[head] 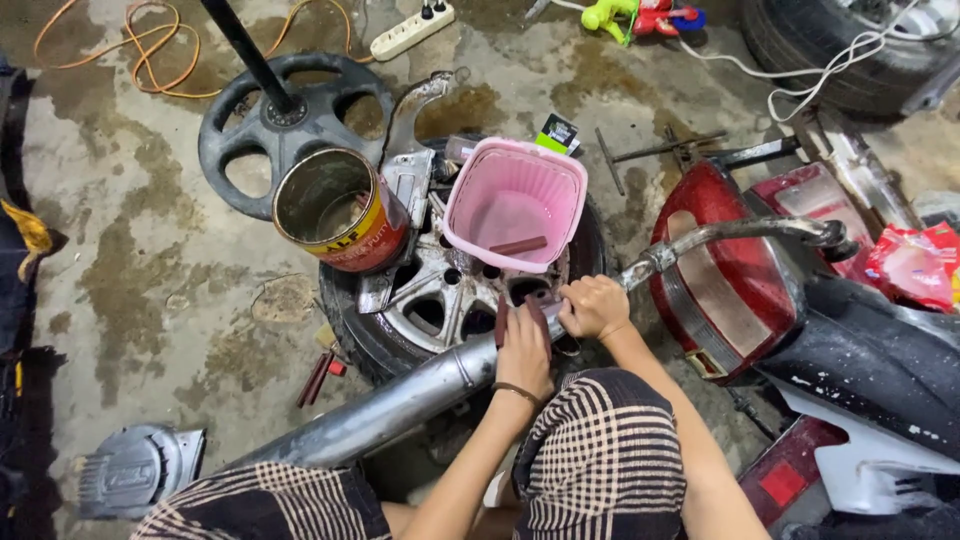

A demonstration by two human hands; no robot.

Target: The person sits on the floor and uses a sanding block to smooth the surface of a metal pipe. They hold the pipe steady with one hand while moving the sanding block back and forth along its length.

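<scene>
Gripping pipe [420,395]; hands [560,325] hide joint.

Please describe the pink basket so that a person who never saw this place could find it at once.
Find the car wheel lying flat on the stained floor, above the left hand and right hand. The pink basket stands on it, right of the open tin can. It alone is pink plastic with ribbed walls.
</scene>
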